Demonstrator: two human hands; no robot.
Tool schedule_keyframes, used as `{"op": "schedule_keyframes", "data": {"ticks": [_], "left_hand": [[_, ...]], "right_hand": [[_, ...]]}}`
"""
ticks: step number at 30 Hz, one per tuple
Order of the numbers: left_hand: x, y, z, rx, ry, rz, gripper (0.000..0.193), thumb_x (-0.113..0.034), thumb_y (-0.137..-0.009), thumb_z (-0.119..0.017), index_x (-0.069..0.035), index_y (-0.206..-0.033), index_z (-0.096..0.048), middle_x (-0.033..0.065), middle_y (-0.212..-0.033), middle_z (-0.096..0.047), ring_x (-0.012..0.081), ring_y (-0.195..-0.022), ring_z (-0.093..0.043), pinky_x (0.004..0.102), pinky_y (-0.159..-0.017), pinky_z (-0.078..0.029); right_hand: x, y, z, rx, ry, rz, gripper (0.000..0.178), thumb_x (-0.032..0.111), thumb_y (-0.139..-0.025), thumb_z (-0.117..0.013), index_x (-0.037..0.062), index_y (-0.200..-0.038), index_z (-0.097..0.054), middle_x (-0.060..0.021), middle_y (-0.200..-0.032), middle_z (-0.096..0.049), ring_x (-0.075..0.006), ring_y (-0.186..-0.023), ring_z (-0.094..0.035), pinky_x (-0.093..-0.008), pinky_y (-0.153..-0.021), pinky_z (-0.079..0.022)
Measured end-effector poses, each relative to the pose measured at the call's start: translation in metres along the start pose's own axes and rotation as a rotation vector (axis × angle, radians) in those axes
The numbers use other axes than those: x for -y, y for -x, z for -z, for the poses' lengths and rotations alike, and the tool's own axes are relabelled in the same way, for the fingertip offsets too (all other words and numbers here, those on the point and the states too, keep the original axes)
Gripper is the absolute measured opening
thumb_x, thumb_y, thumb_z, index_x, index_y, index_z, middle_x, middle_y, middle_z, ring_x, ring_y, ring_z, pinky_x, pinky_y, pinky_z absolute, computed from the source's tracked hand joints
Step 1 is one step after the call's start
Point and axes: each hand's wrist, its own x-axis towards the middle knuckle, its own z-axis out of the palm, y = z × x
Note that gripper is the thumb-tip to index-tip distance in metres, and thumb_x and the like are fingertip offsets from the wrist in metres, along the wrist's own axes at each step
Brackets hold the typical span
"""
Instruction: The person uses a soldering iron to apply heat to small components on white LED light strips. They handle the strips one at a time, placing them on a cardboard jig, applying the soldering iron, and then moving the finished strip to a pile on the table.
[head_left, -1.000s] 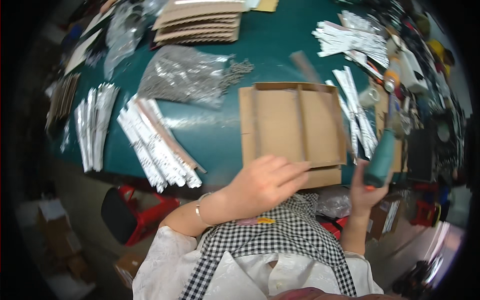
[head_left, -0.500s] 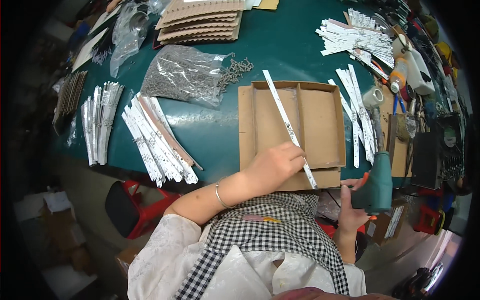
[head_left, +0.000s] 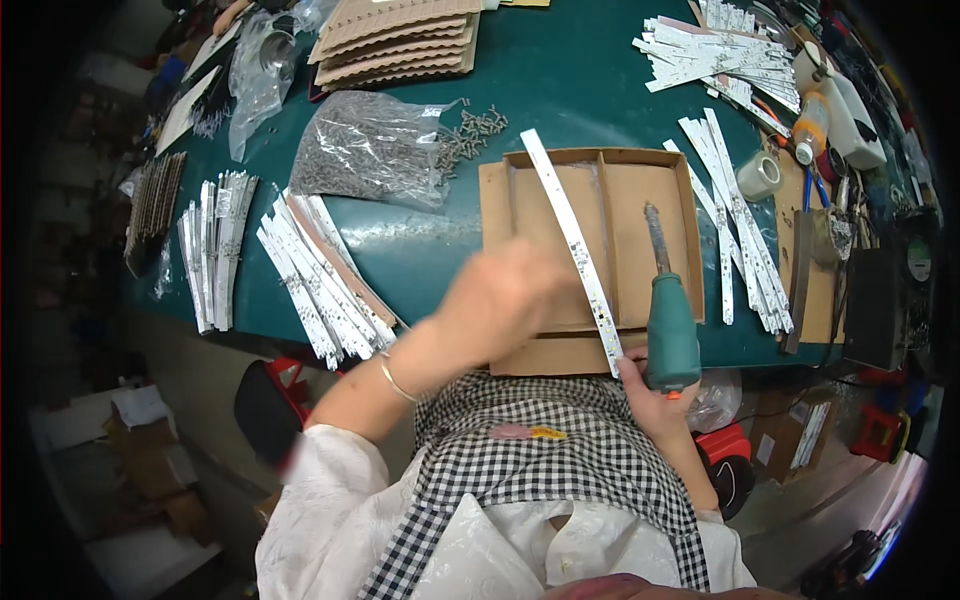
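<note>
My right hand grips a green-handled soldering gun, its metal tip pointing away from me over the box. A narrow white circuit-board strip with small components slants across the shallow cardboard box; its near end meets my right thumb. Whether the thumb pinches the strip I cannot tell. My left hand, smeared by motion, hangs over the box's left side, apart from the strip. Its fingers are too blurred to read. A divider splits the box into compartments.
Bundles of similar strips lie left, right and far right. A clear bag of screws has spilled some loose screws. Stacked corrugated sheets stand behind. A tape roll and bottle sit right.
My left hand has let go of the strip and moved left. My right hand has brought the soldering gun left over the box, its thumb now at the strip's near end.
</note>
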Motion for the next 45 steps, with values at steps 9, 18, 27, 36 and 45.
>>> {"op": "schedule_keyframes", "data": {"ticks": [9, 18, 27, 36, 45], "left_hand": [[0.142, -0.098, 0.018, -0.023, -0.452, 0.157, 0.02, -0.009, -0.081, -0.073, -0.003, -0.1, -0.072, 0.0146, -0.108, -0.069, 0.0369, -0.099, -0.065, 0.0441, -0.09, -0.052], [0.173, -0.099, -0.009, 0.091, -0.469, 0.462, 0.02, -0.021, -0.079, -0.078, -0.006, -0.091, -0.073, 0.0154, -0.095, -0.071, 0.0361, -0.093, -0.068, 0.0458, -0.082, -0.054], [0.158, -0.092, -0.011, 0.013, -0.473, 0.436, 0.016, -0.015, -0.075, -0.078, -0.004, -0.084, -0.071, 0.0179, -0.092, -0.071, 0.0355, -0.093, -0.068, 0.0457, -0.084, -0.055], [0.109, -0.091, 0.011, 0.038, -0.479, 0.451, 0.009, 0.0, -0.071, -0.068, -0.002, -0.079, -0.073, 0.0194, -0.083, -0.072, 0.0379, -0.084, -0.071, 0.0438, -0.075, -0.059], [0.092, -0.073, 0.015, -0.02, -0.525, 0.408, 0.008, 0.0, -0.073, -0.065, 0.0, -0.078, -0.071, 0.0201, -0.084, -0.07, 0.0369, -0.084, -0.071, 0.0452, -0.073, -0.058]], "right_hand": [[0.033, 0.002, 0.012, -0.136, -0.179, -0.159, 0.043, -0.015, -0.081, -0.068, -0.0037, -0.119, -0.051, -0.0033, -0.083, -0.06, -0.0092, -0.07, -0.061, -0.0247, -0.063, -0.051], [0.035, 0.038, 0.031, -0.198, -0.143, -0.28, 0.074, -0.018, -0.079, -0.066, -0.0034, -0.145, -0.037, -0.0038, -0.095, -0.052, -0.0098, -0.077, -0.058, -0.0237, -0.067, -0.05], [0.016, 0.021, 0.007, -0.087, -0.22, -0.056, 0.068, -0.008, -0.086, -0.069, -0.0049, -0.146, -0.038, -0.0076, -0.1, -0.056, -0.011, -0.076, -0.056, -0.0252, -0.073, -0.049], [-0.005, 0.02, 0.028, -0.083, -0.057, -0.001, 0.055, 0.01, -0.098, -0.063, -0.0076, -0.145, -0.04, -0.0068, -0.086, -0.06, -0.0127, -0.074, -0.055, -0.0249, -0.068, -0.045], [0.009, -0.001, 0.03, -0.173, -0.191, -0.065, 0.057, 0.007, -0.096, -0.063, -0.0103, -0.145, -0.038, -0.0102, -0.086, -0.062, -0.0143, -0.07, -0.057, -0.0271, -0.062, -0.048]]}}
